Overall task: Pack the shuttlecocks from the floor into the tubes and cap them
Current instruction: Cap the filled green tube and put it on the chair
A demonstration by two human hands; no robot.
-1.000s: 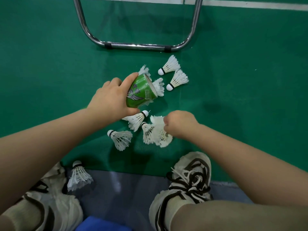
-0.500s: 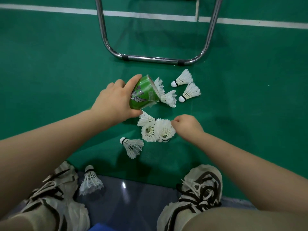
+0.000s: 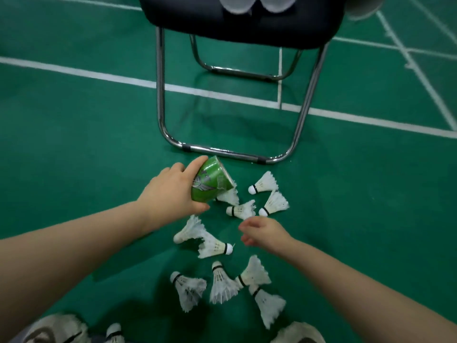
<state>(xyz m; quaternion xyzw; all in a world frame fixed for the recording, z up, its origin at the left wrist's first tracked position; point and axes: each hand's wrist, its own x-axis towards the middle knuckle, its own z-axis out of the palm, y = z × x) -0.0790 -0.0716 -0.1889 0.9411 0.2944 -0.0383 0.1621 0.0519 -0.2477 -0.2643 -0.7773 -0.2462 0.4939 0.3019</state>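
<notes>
My left hand (image 3: 170, 191) grips a green shuttlecock tube (image 3: 210, 181), tilted with its open mouth facing right and down near the floor. One white shuttlecock (image 3: 228, 195) lies right at that mouth. Several more are scattered on the green floor: a group of three (image 3: 263, 183) to the right of the tube, two (image 3: 214, 246) between my hands, and others (image 3: 221, 285) nearer my feet. My right hand (image 3: 264, 231) hovers just below the right group, fingers loosely curled, holding nothing.
A folding chair with chrome legs (image 3: 222, 152) and a black seat (image 3: 242, 18) stands just behind the tube. Blurred pale round things (image 3: 237, 3) lie on the seat. My shoes (image 3: 54, 328) are at the bottom edge. White court lines (image 3: 99, 75) cross the floor.
My right hand has let go of the bunched shuttlecocks and moved up and right. They now lie apart on the floor. The view has tilted upward, showing the chair seat.
</notes>
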